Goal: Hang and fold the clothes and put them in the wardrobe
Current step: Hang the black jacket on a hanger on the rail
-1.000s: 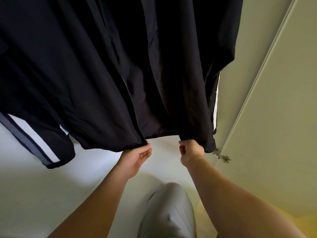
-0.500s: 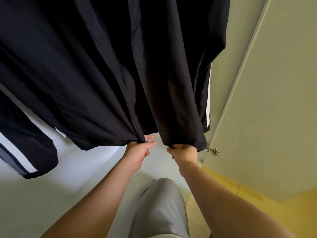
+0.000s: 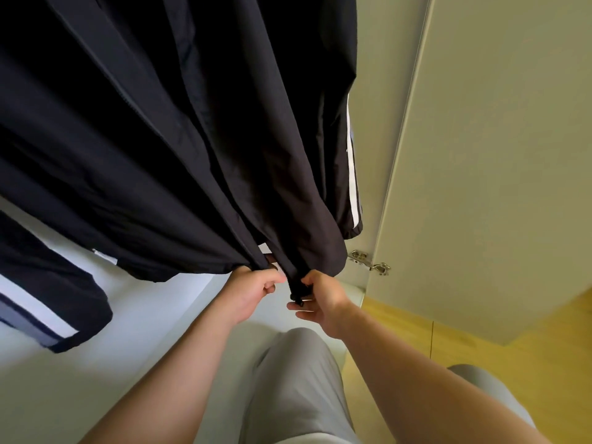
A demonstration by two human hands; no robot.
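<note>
Yellow floor (image 3: 480, 363) (wooden), grey trousers (image 3: 298, 379)

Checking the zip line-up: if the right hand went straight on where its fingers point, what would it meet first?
Probably the left hand, gripping the black jacket's hem just across a narrow gap; depth is unclear.

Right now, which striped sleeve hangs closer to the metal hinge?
On the jacket, the right-side sleeve: its cuff sits just above the hinge, while the left-side sleeve dangles far away.
</note>
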